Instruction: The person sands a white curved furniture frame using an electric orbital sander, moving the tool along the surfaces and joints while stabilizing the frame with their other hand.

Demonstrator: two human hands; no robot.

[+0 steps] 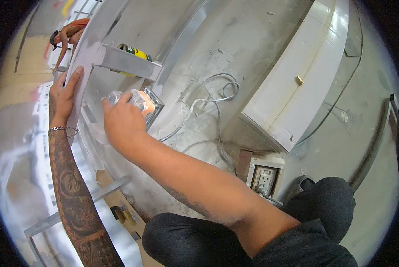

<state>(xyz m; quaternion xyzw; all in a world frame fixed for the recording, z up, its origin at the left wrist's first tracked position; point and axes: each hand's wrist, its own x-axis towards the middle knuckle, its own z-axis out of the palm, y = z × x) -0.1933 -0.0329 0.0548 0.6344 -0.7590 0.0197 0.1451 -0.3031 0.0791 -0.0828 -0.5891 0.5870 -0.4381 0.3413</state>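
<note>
My right hand (123,120) is wrapped round an orange and grey power sander (145,103), apparently a sheet sander with a flat square pad. The pad is turned toward the right, and the sander is beside a pale grey-white painted frame (84,60). At the frame's upright, my left hand (62,99) grips the edge, the thumb lying along the near face and the other fingers partly hidden. A short crossbar (127,61) of the frame runs just beyond the sander. Behind that bar a yellow and black can (139,52) is partly covered.
A grey cable (199,101) loops over the dusty floor. Near my knees is a socket box (267,177) with a plug in it. A long white panel (299,73) lies to the right. Far left, a person in orange (75,30) bends over. Thin metal framing (81,200) stands by my left forearm.
</note>
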